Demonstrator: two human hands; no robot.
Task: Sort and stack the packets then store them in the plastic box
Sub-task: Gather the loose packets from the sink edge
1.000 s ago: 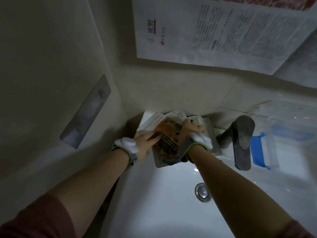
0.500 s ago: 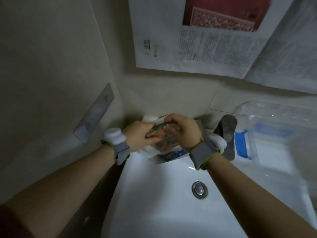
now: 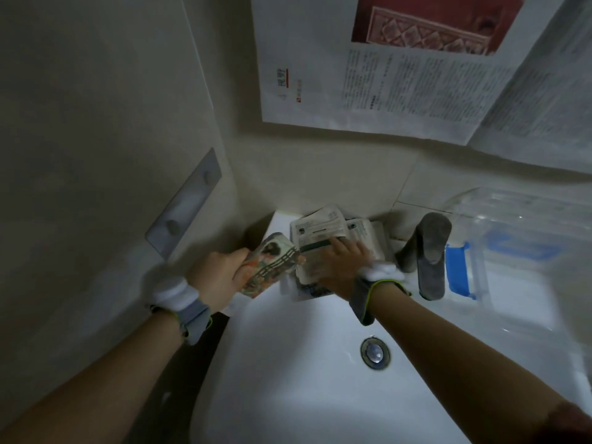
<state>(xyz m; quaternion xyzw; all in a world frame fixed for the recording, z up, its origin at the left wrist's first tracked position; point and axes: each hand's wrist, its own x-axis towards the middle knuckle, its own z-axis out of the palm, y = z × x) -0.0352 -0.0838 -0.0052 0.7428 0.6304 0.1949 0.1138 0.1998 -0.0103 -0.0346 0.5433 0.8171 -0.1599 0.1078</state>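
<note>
My left hand (image 3: 221,274) grips a small stack of printed orange packets (image 3: 272,267), lifted to the left of the pile. More packets (image 3: 323,232), white with printed text, lie in a heap on the sink's back ledge against the wall. My right hand (image 3: 342,267) rests flat on that heap, fingers spread and pressing it down. The clear plastic box (image 3: 512,238) with a blue latch (image 3: 458,270) stands on the right side of the sink, beyond the faucet.
A grey faucet (image 3: 429,251) rises between the packets and the box. The white basin (image 3: 304,363) with its metal drain (image 3: 374,352) lies below my hands. Newspaper sheets (image 3: 416,78) cover the wall above. A grey bracket (image 3: 185,203) is fixed to the left wall.
Both hands were together on the pile; now my left hand has pulled the orange packets away to the left, while my right hand has flattened onto the remaining heap.
</note>
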